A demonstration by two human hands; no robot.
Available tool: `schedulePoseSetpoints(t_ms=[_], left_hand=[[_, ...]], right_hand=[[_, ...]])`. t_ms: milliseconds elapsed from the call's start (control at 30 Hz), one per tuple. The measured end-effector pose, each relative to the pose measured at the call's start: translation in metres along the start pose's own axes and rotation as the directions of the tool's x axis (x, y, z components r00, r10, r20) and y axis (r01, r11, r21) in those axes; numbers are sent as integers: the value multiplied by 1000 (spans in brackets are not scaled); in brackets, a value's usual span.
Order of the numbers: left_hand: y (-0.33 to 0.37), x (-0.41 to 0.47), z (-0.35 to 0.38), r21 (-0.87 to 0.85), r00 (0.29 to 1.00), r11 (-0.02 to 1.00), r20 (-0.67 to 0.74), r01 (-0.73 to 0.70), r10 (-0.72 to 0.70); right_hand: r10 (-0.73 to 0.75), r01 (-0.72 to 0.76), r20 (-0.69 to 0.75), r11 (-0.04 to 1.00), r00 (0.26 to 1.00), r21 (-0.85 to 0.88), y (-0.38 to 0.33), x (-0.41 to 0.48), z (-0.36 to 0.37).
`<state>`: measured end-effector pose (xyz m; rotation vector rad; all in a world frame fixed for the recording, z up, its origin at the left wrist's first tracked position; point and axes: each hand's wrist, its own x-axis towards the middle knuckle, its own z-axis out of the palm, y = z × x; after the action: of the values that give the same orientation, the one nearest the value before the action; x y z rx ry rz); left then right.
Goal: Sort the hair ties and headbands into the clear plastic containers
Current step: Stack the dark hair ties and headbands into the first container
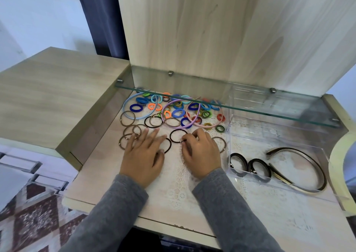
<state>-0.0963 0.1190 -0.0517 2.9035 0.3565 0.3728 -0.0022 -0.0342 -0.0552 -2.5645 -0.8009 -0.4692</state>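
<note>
Many coloured hair ties [174, 109] and thin headbands in blue [134, 105] and pink [204, 125] lie heaped at the back of the desk. Brown and black thin ties lie nearer. My left hand [143, 155] lies flat with spread fingers over a black tie [169, 144] and touches brown ties [127, 138]. With curled fingers my right hand [200, 151] pinches a black tie [176, 135] at its bead. To the right, a clear plastic container [277, 136] holds two black ties [248, 165] and two dark headbands [308, 165].
A glass shelf [227, 105] runs over the back of the pile and the container. A second clear container [248, 97] stands behind it under the shelf. A wooden panel rises behind, and a raised wooden top [54, 93] is on the left. A lace mat covers the desk.
</note>
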Motion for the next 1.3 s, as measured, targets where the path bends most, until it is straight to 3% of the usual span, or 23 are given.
schedulePoseSetpoints(t_ms=[133,267,533,1033,1167,1300], left_hand=[[-6,6,-2,-8,963,986,-213,167,-165],[-8,7,-2,12,943,963,-208,268,-260],[-3,4,0,54,915,947,-279,318,-292],[4,10,-2,103,950,963,-218,249,-222],[5,14,-5,1,956,978,-211,211,-206],[3,19,-8,-164,949,985,-300,48,-96]], right_hand=[[15,-15,-7,999,1000,34,1,0,1],[12,-11,-21,999,1000,32,3,0,2],[-9,10,-20,997,1000,78,5,-1,3],[32,-19,-70,983,997,184,6,0,4],[36,-25,-58,981,998,190,7,-1,3],[33,-15,-79,975,996,224,7,-1,2]])
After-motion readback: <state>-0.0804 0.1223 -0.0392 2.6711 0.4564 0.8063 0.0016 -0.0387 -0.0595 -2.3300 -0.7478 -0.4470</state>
